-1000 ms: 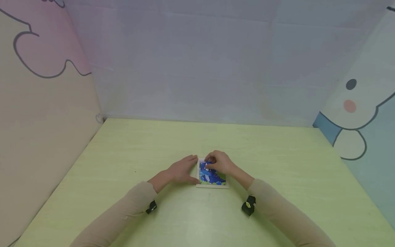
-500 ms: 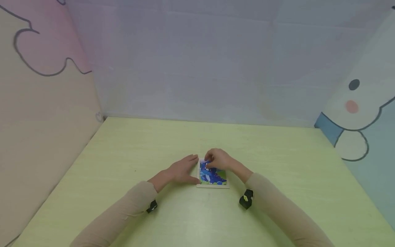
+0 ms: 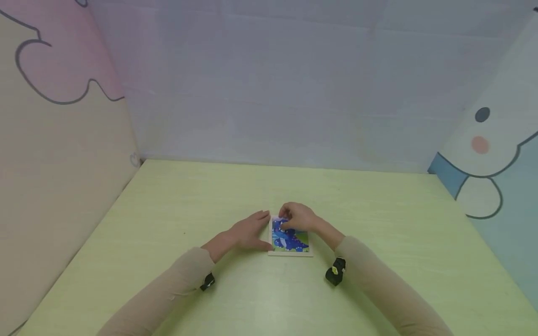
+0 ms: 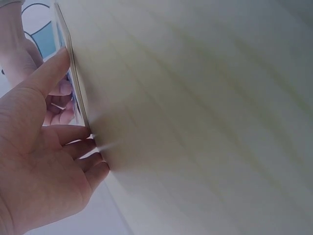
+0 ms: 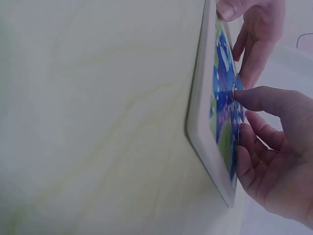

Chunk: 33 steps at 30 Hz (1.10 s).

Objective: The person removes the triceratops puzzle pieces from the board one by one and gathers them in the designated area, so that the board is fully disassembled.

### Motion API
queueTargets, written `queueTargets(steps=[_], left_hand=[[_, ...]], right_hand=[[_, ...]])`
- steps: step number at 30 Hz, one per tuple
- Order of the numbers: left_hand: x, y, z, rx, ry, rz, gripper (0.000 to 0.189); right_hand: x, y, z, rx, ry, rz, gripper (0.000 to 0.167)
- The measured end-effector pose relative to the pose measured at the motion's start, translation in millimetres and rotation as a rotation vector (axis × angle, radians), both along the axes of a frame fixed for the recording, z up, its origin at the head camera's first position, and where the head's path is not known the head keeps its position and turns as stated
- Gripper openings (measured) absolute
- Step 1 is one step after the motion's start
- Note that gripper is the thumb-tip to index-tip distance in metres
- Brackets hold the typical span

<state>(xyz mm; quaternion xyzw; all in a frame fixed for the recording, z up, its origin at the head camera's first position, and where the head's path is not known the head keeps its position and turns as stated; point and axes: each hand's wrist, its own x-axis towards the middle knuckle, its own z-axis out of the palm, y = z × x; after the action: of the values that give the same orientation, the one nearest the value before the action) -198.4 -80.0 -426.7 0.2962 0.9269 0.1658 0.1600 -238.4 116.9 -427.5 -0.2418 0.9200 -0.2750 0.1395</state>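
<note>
A small tray puzzle with a pale wooden frame lies flat on the table. Its picture shows a blue dinosaur on green. Along the frame's left side rests my left hand, thumb at the near left corner and extended fingers at the far left one. Over the upper part of the picture, my right hand pinches a blue puzzle piece between thumb and fingers. In the right wrist view the piece stands slightly tilted off the picture. My right hand hides the puzzle's upper right part.
The pale yellow-green table extends around the puzzle on all sides. A plain cloth wall closes the back. Printed cartoon panels stand at the left and right.
My right wrist and forearm have shifted slightly up and left, while the fingers stay at nearly the same spot on the puzzle. My left hand has stayed put.
</note>
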Motion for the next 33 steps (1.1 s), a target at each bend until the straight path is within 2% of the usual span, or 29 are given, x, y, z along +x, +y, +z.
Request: queueTargets(steps=[8,16,25,33], left_hand=[[0.0,3.0,-0.7,-0.008,-0.002,-0.001,0.092],[-0.1,2.7,0.2,0.001,-0.005,0.002,0.091],[-2.8,1.0,-5.3,0.014,0.020,-0.016,0.091],[-3.1,1.6,-6.4,0.020,0.014,-0.018,0.091]], right_hand=[[2.8,4.7,-5.0,-0.071,-0.009,-0.063,0.025],[7.8,3.1,-5.2,-0.125,0.021,-0.042,0.024],[16.4,-0.4,-3.8,-0.208,0.075,0.059,0.025],[16.1,2.1,-7.0,-0.223,0.022,0.009,0.029]])
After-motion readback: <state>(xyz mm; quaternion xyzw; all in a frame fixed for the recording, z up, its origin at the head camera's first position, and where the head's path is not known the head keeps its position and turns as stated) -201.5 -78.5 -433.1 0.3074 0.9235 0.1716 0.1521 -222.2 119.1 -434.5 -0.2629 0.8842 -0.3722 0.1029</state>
